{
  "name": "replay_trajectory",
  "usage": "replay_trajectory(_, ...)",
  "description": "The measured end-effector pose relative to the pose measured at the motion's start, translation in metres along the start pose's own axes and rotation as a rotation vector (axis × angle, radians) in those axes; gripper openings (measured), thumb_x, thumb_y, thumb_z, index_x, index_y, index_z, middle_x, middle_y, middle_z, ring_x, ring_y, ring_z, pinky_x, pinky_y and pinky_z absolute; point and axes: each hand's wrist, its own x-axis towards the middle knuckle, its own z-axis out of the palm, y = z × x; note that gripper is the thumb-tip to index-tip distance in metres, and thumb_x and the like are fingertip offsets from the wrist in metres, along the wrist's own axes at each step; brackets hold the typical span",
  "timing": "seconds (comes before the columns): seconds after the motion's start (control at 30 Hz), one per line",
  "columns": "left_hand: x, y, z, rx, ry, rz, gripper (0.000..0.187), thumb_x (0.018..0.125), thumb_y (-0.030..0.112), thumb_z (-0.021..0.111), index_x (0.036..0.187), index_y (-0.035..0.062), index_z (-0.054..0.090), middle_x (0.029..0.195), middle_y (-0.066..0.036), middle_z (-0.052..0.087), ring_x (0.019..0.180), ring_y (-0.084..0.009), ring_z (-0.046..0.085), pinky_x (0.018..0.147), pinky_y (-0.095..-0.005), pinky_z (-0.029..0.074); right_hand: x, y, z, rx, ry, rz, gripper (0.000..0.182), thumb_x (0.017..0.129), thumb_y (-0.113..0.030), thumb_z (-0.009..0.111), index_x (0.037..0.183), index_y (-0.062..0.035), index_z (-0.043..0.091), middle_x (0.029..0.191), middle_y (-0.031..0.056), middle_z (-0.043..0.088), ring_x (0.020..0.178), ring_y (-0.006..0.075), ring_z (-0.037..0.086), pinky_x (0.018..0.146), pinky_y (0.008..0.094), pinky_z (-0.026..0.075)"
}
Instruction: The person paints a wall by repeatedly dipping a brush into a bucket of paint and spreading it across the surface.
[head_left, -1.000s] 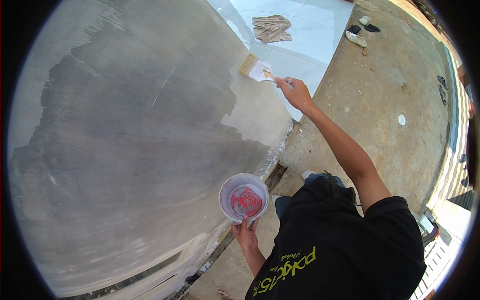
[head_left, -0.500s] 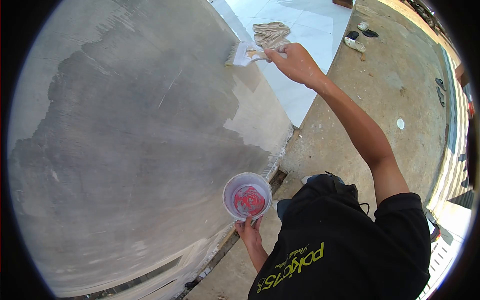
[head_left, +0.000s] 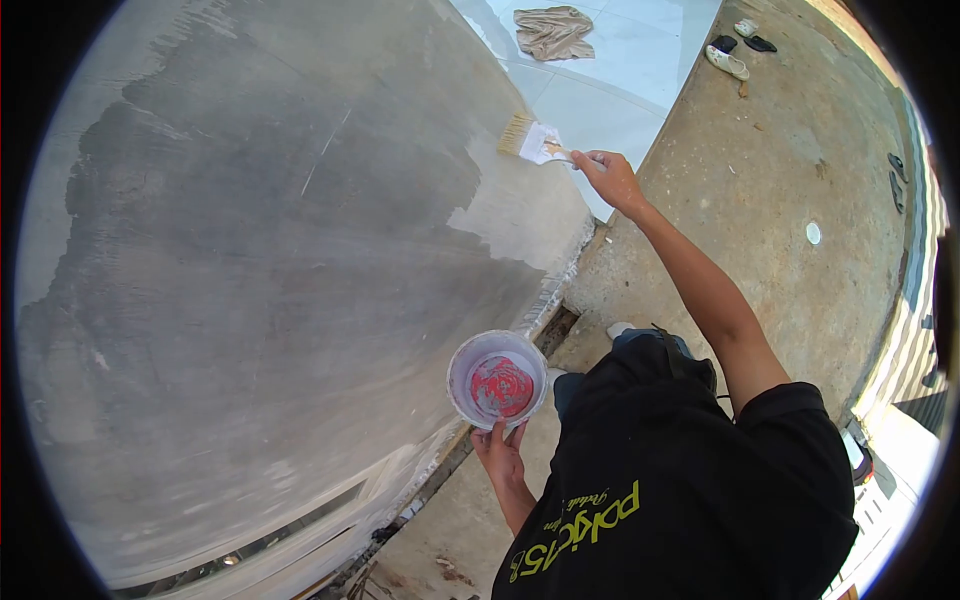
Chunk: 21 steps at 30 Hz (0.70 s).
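Note:
My right hand [head_left: 610, 180] is closed round the handle of a wide paintbrush [head_left: 535, 140] with pale bristles and a white-smeared ferrule. The bristles point left and overlap the edge of the grey plastered wall [head_left: 330, 250] in this view. Across the wall runs a large darker, damp-looking area, with a lighter patch below the brush. My left hand [head_left: 502, 460] grips the near rim of a whitish plastic bucket [head_left: 460, 372], its thumb at the edge. Inside the bucket shows a red and grey patch on the bottom.
A crumpled beige cloth [head_left: 555, 33] lies on white floor tiles [head_left: 590, 105]. Sandals [head_left: 728, 62] rest on the concrete ground [head_left: 745, 170] to the right, with another dark pair [head_left: 896, 182] farther off. A narrow gap [head_left: 555, 330] runs along the wall's foot, and a window frame [head_left: 300, 545] sits at lower left.
My right hand has brought the brush down and to the right, toward the wall's lower edge. The bucket stays in my left hand, nearly in place. The view has shifted slightly.

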Motion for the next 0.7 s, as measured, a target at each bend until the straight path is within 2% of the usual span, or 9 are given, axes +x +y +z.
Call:
replay_trajectory(0.07,-0.001,0.001,-0.002,0.008,0.017,-0.004,0.036,0.089,-0.002,0.06,0.116,0.0034,0.036,0.123,-0.019,0.051,0.108,-0.0376,0.06,0.089,-0.0555,0.059,-0.002,0.03,0.001,-0.088,0.004,0.068,0.053,0.091,-0.048,0.059,0.105,0.0017,0.072,0.095,0.0227,0.072,0.091,0.0334,0.069,0.084,0.0383,0.051)
replay_trajectory(0.17,0.006,0.001,-0.006,0.024,0.039,-0.015,0.037,0.089,-0.003,0.06,0.116,0.0025,0.035,0.125,-0.021,0.05,0.109,-0.0385,0.06,0.089,-0.0566,0.058,0.012,0.068,0.017,-0.291,0.166,0.116,0.05,0.091,-0.049,0.058,0.095,-0.0018,0.076,0.083,0.022,0.071,0.081,0.0304,0.07,0.077,0.0397,0.053)
replay_trajectory(0.27,0.005,0.001,-0.006,0.041,0.05,-0.014,0.037,0.089,-0.004,0.059,0.116,0.0022,0.034,0.125,-0.022,0.05,0.11,-0.0389,0.059,0.089,-0.057,0.058,0.011,0.035,0.009,-0.202,0.082,0.162,0.055,0.09,-0.046,0.058,0.109,0.0052,0.069,0.097,0.0279,0.07,0.095,0.0406,0.068,0.085,0.0433,0.053)
replay_trajectory(0.3,0.005,0.001,-0.006,0.042,0.052,-0.014,0.037,0.089,-0.004,0.059,0.116,0.0022,0.034,0.125,-0.022,0.05,0.11,-0.0389,0.059,0.089,-0.0568,0.059,0.01,0.02,0.007,-0.186,0.076,0.145,0.055,0.09,-0.045,0.058,0.11,0.0049,0.069,0.09,0.0259,0.071,0.089,0.0377,0.07,0.081,0.0425,0.053)
replay_trajectory(0.43,0.006,0.001,-0.003,0.037,0.037,-0.023,0.037,0.089,-0.004,0.059,0.116,0.0022,0.034,0.124,-0.021,0.051,0.111,-0.0393,0.059,0.09,-0.0568,0.058,-0.008,-0.071,-0.017,-0.13,0.049,0.058,0.053,0.091,-0.045,0.058,0.105,0.0041,0.071,0.081,0.0215,0.071,0.078,0.0318,0.07,0.075,0.04,0.053)
replay_trajectory(0.5,0.004,0.003,-0.001,0.021,0.028,-0.055,0.036,0.089,-0.004,0.061,0.115,0.0022,0.036,0.127,-0.019,0.048,0.11,-0.0366,0.06,0.09,-0.0541,0.059,-0.02,-0.111,-0.03,-0.111,0.057,-0.027,0.052,0.091,-0.045,0.058,0.103,0.003,0.073,0.077,0.019,0.07,0.074,0.0284,0.069,0.072,0.0382,0.053)
replay_trajectory(0.53,0.004,0.004,0.0,0.013,0.022,-0.069,0.035,0.089,-0.003,0.061,0.115,0.0022,0.037,0.129,-0.017,0.047,0.11,-0.0353,0.061,0.089,-0.0527,0.06,-0.021,-0.118,-0.031,-0.062,0.075,-0.072,0.051,0.091,-0.046,0.058,0.102,0.0022,0.073,0.078,0.0183,0.071,0.074,0.0273,0.068,0.072,0.0373,0.052)
replay_trajectory(0.6,0.004,0.003,0.003,0.028,0.01,-0.062,0.034,0.09,-0.004,0.059,0.115,0.0032,0.037,0.125,-0.02,0.05,0.111,-0.0387,0.059,0.091,-0.0553,0.058,-0.022,-0.125,-0.031,0.037,0.111,-0.166,0.05,0.092,-0.046,0.058,0.101,0.0006,0.074,0.079,0.0169,0.071,0.074,0.025,0.068,0.072,0.0355,0.052)
replay_trajectory(0.7,0.0,0.003,0.008,0.028,0.002,-0.046,0.033,0.09,-0.004,0.058,0.116,0.004,0.038,0.123,-0.021,0.052,0.111,-0.0402,0.059,0.091,-0.0563,0.057,-0.025,-0.118,-0.019,0.088,0.066,-0.217,0.051,0.093,-0.048,0.058,0.101,-0.0009,0.075,0.081,0.015,0.072,0.076,0.022,0.067,0.074,0.0337,0.051)
